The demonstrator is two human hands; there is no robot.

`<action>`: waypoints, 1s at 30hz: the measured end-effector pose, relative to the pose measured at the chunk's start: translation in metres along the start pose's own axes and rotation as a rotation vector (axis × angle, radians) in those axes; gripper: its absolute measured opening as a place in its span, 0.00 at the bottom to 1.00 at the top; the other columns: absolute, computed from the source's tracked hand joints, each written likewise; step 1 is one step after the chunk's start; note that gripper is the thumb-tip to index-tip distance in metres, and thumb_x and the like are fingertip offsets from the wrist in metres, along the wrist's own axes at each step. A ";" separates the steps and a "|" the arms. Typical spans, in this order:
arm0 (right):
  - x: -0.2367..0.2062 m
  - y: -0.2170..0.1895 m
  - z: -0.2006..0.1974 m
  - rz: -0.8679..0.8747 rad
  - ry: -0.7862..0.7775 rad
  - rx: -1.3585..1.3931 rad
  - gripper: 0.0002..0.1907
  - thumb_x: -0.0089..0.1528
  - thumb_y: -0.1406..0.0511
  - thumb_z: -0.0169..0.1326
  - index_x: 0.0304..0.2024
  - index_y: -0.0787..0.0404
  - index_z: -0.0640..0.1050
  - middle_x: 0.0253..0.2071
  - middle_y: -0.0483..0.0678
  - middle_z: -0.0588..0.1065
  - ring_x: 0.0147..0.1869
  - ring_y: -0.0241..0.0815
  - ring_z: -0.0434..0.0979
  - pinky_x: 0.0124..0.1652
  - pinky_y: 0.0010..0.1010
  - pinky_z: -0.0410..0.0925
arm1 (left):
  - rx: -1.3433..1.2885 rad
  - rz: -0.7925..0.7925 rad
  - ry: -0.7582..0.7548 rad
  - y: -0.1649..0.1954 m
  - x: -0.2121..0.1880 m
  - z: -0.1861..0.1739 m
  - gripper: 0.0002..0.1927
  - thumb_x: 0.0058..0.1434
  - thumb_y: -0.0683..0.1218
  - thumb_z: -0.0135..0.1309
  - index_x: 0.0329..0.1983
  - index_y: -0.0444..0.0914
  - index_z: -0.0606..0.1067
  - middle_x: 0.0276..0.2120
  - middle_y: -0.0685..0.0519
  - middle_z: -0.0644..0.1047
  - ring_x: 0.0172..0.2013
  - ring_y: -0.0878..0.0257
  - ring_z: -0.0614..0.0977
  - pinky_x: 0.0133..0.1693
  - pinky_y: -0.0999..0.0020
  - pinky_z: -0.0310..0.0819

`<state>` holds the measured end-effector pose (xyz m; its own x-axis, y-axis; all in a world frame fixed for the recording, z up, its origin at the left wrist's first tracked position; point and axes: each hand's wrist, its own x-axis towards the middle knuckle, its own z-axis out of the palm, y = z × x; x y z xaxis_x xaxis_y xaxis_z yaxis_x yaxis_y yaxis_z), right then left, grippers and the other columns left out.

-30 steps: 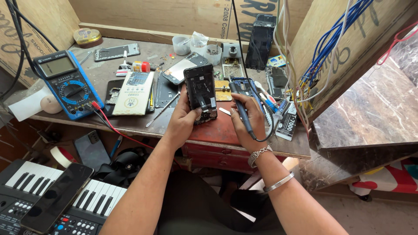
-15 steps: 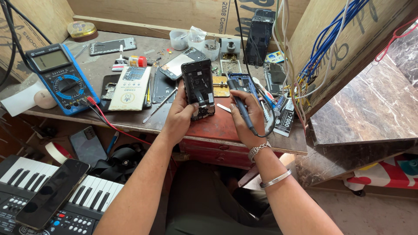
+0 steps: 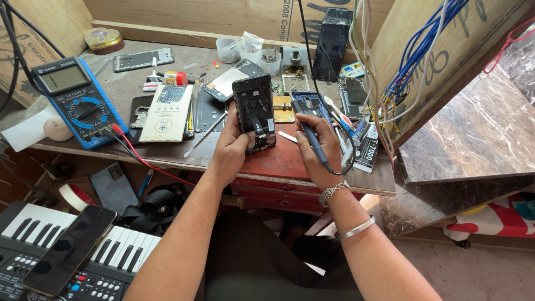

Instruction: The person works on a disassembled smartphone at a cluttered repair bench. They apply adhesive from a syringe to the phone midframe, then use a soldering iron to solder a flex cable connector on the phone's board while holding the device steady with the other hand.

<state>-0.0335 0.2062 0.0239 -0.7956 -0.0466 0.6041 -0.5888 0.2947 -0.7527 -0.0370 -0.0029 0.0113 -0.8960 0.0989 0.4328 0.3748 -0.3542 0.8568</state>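
A messy wooden bench (image 3: 167,159) is seen from above. An open phone (image 3: 254,113), back cover already off, is gripped upright in the left hand (image 3: 233,146). A dark pen-like tool (image 3: 312,136) is held in the right hand (image 3: 319,153). Closing it up seems left. A flat white box (image 3: 167,112) lies left of the left hand, a blue meter (image 3: 78,101) farther left.

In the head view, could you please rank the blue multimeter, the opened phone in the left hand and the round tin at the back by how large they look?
1. Blue multimeter, largest.
2. Opened phone, held upright in the left hand; it sits nearer the camera, so this gap is unsure.
3. Round tin, smallest, though farthest away.
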 end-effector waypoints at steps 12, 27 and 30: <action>0.002 -0.004 0.001 0.025 -0.004 -0.004 0.14 0.66 0.68 0.56 0.55 0.61 0.77 0.47 0.47 0.78 0.49 0.35 0.79 0.50 0.26 0.72 | 0.004 -0.017 0.036 -0.014 0.003 -0.008 0.28 0.65 0.32 0.37 0.70 0.37 0.62 0.57 0.52 0.73 0.55 0.67 0.74 0.59 0.70 0.68; 0.002 0.003 0.001 0.007 -0.034 0.071 0.16 0.65 0.72 0.56 0.56 0.62 0.76 0.47 0.47 0.76 0.50 0.35 0.78 0.51 0.25 0.71 | -0.038 -0.028 0.026 -0.016 0.002 -0.011 0.32 0.59 0.30 0.37 0.69 0.37 0.62 0.55 0.53 0.73 0.52 0.68 0.75 0.55 0.71 0.70; 0.002 0.006 0.002 -0.006 -0.032 0.090 0.16 0.65 0.72 0.55 0.56 0.62 0.75 0.49 0.47 0.76 0.52 0.35 0.78 0.53 0.26 0.71 | -0.065 -0.047 0.012 -0.014 0.001 -0.009 0.30 0.59 0.30 0.37 0.66 0.36 0.64 0.52 0.53 0.74 0.48 0.68 0.75 0.51 0.72 0.71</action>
<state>-0.0391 0.2062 0.0197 -0.7953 -0.0792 0.6010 -0.6029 0.2073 -0.7704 -0.0458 -0.0066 -0.0027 -0.9151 0.1061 0.3890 0.3165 -0.4089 0.8560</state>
